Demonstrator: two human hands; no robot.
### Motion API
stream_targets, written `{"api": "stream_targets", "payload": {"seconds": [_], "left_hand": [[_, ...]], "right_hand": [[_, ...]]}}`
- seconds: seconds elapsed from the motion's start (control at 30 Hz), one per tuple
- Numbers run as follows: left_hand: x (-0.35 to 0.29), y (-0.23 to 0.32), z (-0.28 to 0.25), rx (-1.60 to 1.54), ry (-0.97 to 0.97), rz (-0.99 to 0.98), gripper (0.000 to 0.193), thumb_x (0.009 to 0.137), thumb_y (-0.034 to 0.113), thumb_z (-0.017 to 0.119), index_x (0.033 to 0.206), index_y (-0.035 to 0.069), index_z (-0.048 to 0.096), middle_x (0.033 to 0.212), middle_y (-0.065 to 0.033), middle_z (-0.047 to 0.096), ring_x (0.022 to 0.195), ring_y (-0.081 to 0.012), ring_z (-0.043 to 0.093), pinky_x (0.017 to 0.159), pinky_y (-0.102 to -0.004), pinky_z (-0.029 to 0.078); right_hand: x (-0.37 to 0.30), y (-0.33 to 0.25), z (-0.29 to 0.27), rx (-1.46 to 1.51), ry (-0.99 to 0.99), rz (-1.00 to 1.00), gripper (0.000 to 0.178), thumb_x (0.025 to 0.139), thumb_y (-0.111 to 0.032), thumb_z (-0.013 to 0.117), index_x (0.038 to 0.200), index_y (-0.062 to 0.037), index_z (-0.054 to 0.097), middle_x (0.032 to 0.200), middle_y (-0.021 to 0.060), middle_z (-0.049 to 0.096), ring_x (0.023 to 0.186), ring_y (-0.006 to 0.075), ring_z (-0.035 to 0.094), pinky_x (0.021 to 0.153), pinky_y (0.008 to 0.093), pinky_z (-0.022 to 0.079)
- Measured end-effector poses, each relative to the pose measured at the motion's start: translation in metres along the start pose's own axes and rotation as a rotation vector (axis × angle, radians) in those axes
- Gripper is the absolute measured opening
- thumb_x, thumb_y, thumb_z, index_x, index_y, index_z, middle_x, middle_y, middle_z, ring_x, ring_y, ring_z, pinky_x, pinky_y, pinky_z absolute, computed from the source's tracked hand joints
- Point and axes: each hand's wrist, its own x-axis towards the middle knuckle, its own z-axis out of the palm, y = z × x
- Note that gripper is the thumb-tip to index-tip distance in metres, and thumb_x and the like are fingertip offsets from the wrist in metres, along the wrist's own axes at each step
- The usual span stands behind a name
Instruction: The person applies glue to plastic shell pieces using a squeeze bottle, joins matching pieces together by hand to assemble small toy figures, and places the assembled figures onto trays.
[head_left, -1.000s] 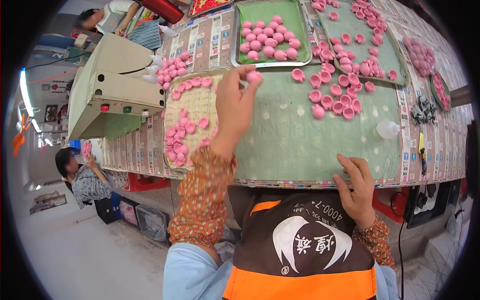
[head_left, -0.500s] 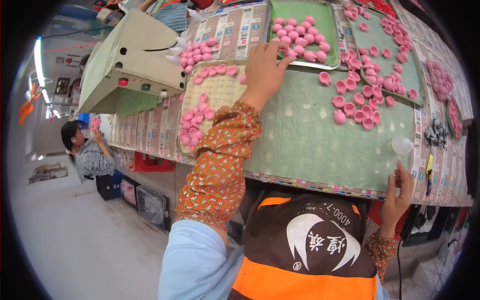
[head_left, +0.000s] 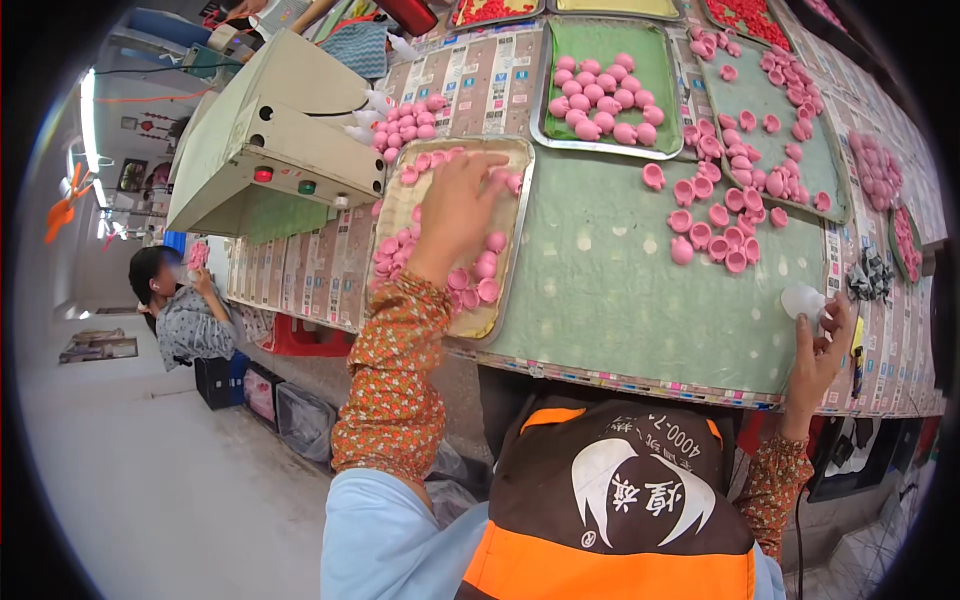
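Note:
My left hand (head_left: 458, 212) is over the yellow-lined metal tray (head_left: 515, 245), fingers stretched toward a few pink rounded pieces (head_left: 514, 183) along its right rim. Nothing shows in its grasp. Other hollow pink pieces (head_left: 475, 283) lie below that hand in the same tray. Far to the right, my right hand (head_left: 822, 352) has its thumb and fingers around the nozzle end of a small white translucent squeeze bottle (head_left: 800, 301), which lies on its side on the green mat (head_left: 640, 320).
A green-lined tray (head_left: 672, 152) of pink balls stands at the back middle. Open pink cups (head_left: 718, 218) are scattered on the mat. At left stands a beige machine (head_left: 265, 130) with red and green buttons. Another person (head_left: 185, 310) sits far left.
My left hand has moved left and nearer, from the green-lined tray to the yellow-lined one. My right hand has reached up to the white bottle. The yellow-lined tray's pieces have shifted.

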Motion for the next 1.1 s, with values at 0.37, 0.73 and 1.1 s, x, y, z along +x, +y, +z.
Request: {"api": "stream_targets", "payload": {"seconds": [0.37,0.73,1.1], "left_hand": [[-0.013,0.010,0.012,0.081,0.008,-0.076,0.023,0.085,0.010,0.063,0.108,0.009,0.059,0.106,-0.0149,0.057,0.104,-0.0352,0.054,0.087,-0.0451,0.047],[-0.006,0.019,0.003,-0.110,-0.039,0.016,0.024,0.083,0.006,0.061,0.107,0.004,0.058,0.103,-0.0147,0.059,0.102,-0.0346,0.055,0.091,-0.0423,0.043],[-0.035,0.051,-0.015,-0.209,0.065,-0.065,0.016,0.088,0.014,0.066,0.099,0.005,0.058,0.099,-0.0108,0.060,0.095,-0.0267,0.058,0.082,-0.0370,0.047]], "right_hand": [[0.003,0.013,0.016,-0.163,-0.088,-0.062,0.038,0.093,-0.016,0.065,0.125,0.0009,0.054,0.113,0.0128,0.055,0.103,0.0233,0.049,0.091,0.0347,0.040],[0.003,-0.002,0.013,-0.109,-0.047,-0.073,0.035,0.091,-0.012,0.065,0.120,0.0017,0.054,0.110,0.0156,0.056,0.105,0.0297,0.049,0.093,0.0378,0.040],[-0.013,0.000,0.004,0.070,0.019,-0.018,0.032,0.095,-0.010,0.058,0.123,0.0019,0.048,0.111,0.0146,0.056,0.102,0.0236,0.051,0.093,0.0353,0.040]]}}
